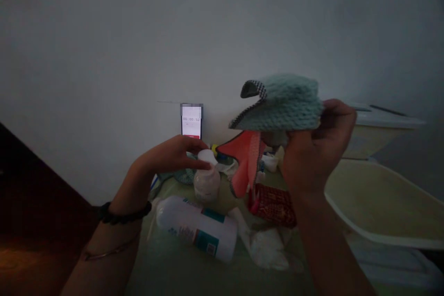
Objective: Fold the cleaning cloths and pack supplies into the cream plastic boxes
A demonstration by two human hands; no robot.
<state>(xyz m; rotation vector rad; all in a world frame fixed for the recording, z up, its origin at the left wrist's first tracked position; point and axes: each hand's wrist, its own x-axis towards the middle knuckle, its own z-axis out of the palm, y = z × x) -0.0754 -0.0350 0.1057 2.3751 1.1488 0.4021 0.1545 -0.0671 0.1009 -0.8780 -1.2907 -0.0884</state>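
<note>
My left hand [185, 151] has its thumb and fingers around the white lid of a small white bottle [207, 186], which stands upright on the green-covered table. Raised at the right, my right hand [315, 141] is closed on the end of a pale green cleaning cloth [287, 101] with a checked dark edging. A pink cloth [244, 162] with the same kind of edging hangs below it; whether the same hand grips it is hidden. In front of the upright bottle, a large white bottle [197, 226] with teal label panels lies on its side.
A phone [191, 120] showing a timer leans against the wall. Close by my right forearm are a red patterned packet [272, 204] and a crumpled white plastic bag [267, 247]. Pale yellowish containers [385, 194] stand at the right. Another greenish cloth [183, 175] lies behind the left wrist.
</note>
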